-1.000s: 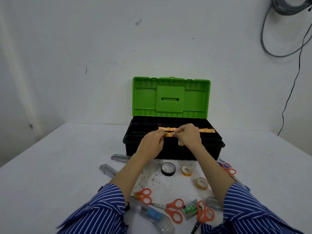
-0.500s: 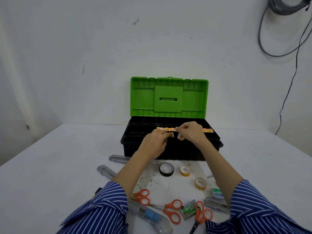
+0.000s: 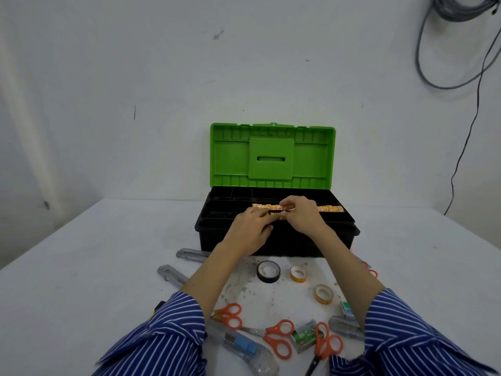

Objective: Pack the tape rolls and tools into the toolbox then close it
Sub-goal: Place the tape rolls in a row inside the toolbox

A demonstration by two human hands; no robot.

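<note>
White table [image 3: 81,267] against a plain white wall, cables hanging far right. Toolbox [image 3: 276,240] stands open at mid-table, green lid [image 3: 271,156] upright, black tray with several compartments on top.

Contents: an orange patterned strip [image 3: 329,209] lies along the tray's middle channel; the other compartments look dark, contents not discernible.

Left hand [image 3: 250,232] and right hand [image 3: 301,217] meet over the tray, fingers curled, apparently pinching a small part of the strip between them; the exact hold is partly hidden.

Unpacked, near side: black tape roll [image 3: 268,271], two orange tape rolls [image 3: 298,273] [image 3: 323,294], three orange scissors [image 3: 279,337], box cutters [image 3: 173,275], a staple box [image 3: 305,336].

Handling judgement: the rolls are light and rigid, best taken across the outer rim or through the core; smooth sides may slip. Scissors should be lifted by the handles, blades closed. Packing appears barely begun; lid not yet closed.
</note>
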